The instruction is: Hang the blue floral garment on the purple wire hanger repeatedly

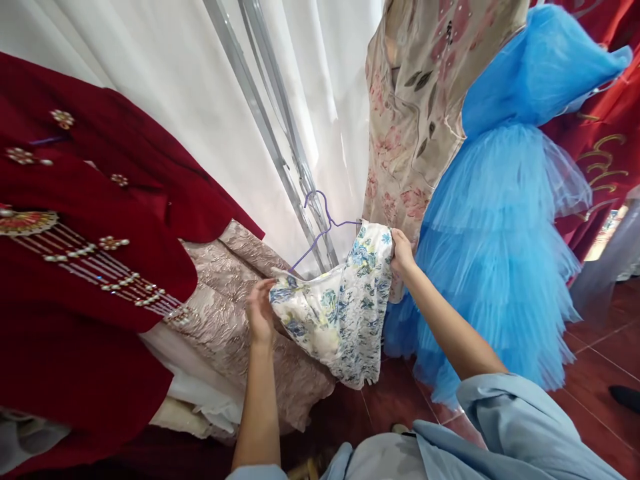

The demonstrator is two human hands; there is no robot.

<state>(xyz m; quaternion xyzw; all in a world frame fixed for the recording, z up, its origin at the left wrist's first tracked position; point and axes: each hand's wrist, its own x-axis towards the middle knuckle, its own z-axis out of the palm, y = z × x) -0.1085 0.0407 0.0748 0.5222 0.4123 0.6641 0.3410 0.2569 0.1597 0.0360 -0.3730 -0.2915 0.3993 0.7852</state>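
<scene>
Already, the floral garment (345, 307) is set on the purple hanger (330, 225), before the metal stand (253, 100); the hook (326, 203) seemingly is left unhung. One side is gripped by the right hand (401, 253); whether the left hand (261, 312), blurred opposite, grips cannot be told.

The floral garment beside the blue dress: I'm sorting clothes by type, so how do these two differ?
Pattern: the floral garment is white with blue and yellow flowers, while the blue dress is one plain colour in varying shades.
Size: the floral garment looks much smaller than the blue dress.
Make: the blue dress has layered, sheer ruffles; the floral garment has no such tiers.
Both are garments.
</scene>
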